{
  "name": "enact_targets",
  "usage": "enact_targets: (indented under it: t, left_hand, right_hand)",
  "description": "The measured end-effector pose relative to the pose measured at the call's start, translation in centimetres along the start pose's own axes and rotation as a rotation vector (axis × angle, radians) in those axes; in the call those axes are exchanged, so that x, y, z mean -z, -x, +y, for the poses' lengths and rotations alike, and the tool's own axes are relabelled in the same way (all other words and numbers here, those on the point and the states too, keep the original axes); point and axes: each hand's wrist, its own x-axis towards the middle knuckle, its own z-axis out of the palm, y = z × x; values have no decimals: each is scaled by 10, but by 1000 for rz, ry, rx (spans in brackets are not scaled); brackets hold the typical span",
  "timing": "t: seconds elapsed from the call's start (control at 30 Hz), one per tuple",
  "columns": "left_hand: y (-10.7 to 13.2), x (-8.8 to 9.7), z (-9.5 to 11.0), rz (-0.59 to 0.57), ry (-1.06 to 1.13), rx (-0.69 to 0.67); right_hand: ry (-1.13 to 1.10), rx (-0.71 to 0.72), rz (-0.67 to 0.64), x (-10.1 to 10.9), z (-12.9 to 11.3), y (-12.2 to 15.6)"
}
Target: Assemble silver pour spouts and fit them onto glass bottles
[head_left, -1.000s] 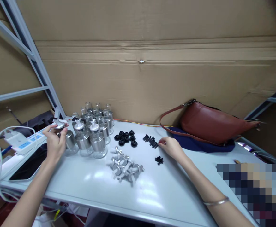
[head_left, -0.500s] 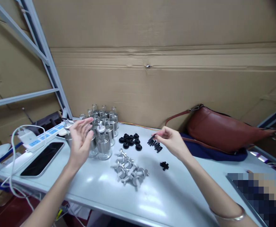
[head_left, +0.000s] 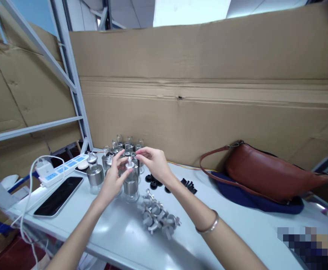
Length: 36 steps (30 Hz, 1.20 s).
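Both my hands meet over a glass bottle with a metal band (head_left: 131,186) standing at the front of the bottle group. My left hand (head_left: 113,177) has its fingers curled round the bottle's silver cap (head_left: 129,163). My right hand (head_left: 154,161), with a bangle on the wrist, is pinched just above and behind that cap; what it holds is too small to see. A pile of loose silver caps (head_left: 158,218) lies on the white table (head_left: 119,240) just in front of the hands.
Several more bottles (head_left: 121,145) stand behind, one apart (head_left: 95,173) to the left. Black round pieces (head_left: 153,184) and small black parts (head_left: 190,185) lie right of the bottles. A phone (head_left: 58,195) and power strip (head_left: 65,168) are left; a brown bag (head_left: 265,171) on dark cloth is right.
My right hand left the small black parts and swung left to the bottles. My left hand closed from open onto a bottle's cap. The view tilted upward.
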Motion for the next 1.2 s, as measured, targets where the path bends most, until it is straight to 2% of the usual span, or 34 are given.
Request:
enact_targets:
  t: [0.2, 0.73, 1.0, 1.2]
  left_hand:
    - [2, -4, 4, 27, -80, -6]
    - [7, -7, -2, 20, -1, 12]
    - [9, -9, -8, 68, -16, -53]
    - [10, -10, -8, 96, 14, -17]
  right_hand:
    - [105, 65, -59, -18, -5, -15]
    - [336, 220, -108, -21, -4, -15]
    - [460, 158, -109, -27, -15, -13]
    - [577, 91, -111, -34, -29, -14]
